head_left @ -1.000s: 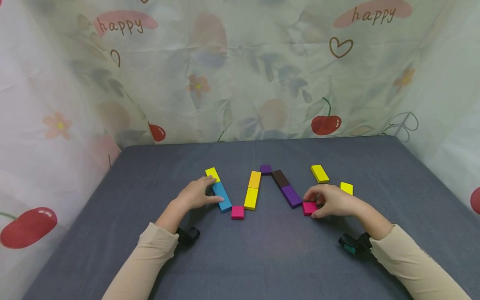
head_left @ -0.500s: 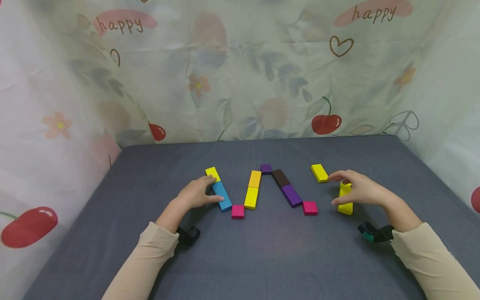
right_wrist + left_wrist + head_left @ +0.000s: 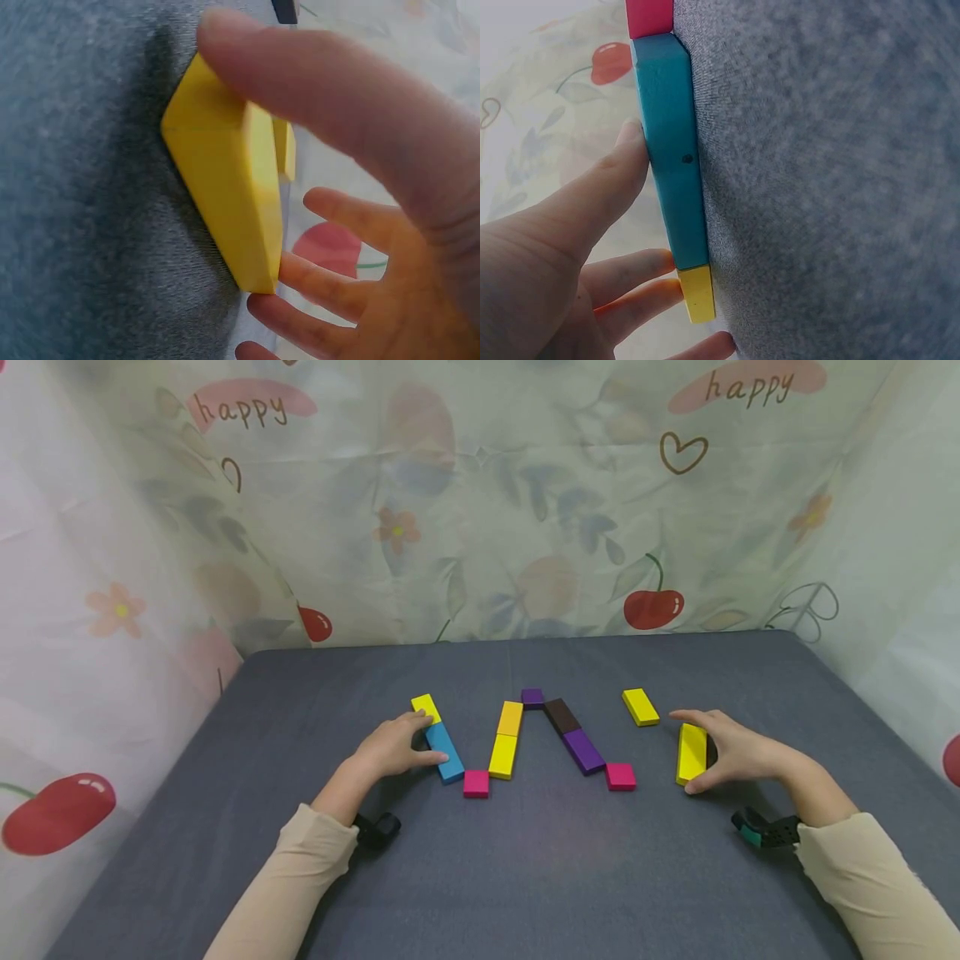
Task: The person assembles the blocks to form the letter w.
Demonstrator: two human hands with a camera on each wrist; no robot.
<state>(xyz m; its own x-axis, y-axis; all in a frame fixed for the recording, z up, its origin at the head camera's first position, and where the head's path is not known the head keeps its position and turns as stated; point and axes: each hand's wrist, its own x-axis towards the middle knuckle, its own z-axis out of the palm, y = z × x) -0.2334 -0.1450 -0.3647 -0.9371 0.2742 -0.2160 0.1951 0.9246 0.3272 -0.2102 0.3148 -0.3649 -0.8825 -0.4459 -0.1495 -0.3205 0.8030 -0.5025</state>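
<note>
In the head view my left hand point(image 3: 392, 748) rests against a yellow block point(image 3: 425, 707) and a blue block point(image 3: 446, 755) that lie end to end. The thumb touches the blue block point(image 3: 670, 150) in the left wrist view, with other fingers near its joint with the yellow one. My right hand point(image 3: 741, 755) spans a separate yellow block point(image 3: 691, 754) lengthwise. In the right wrist view its thumb is at the near end of that yellow block point(image 3: 217, 180), while fingertips touch the far end; the index finger stays apart from it.
A zigzag of blocks continues rightward: a pink block point(image 3: 476, 783), yellow point(image 3: 502, 756) and orange blocks point(image 3: 511, 718), a small purple block point(image 3: 532, 698), a dark brown block point(image 3: 562, 717), a longer purple block point(image 3: 583, 752), another pink block point(image 3: 620, 776). Another yellow block point(image 3: 641, 707) lies behind.
My right hand has let go of the right pink block, now left at the purple block's end. It has moved right to the separate yellow block. The left hand has stayed put.
</note>
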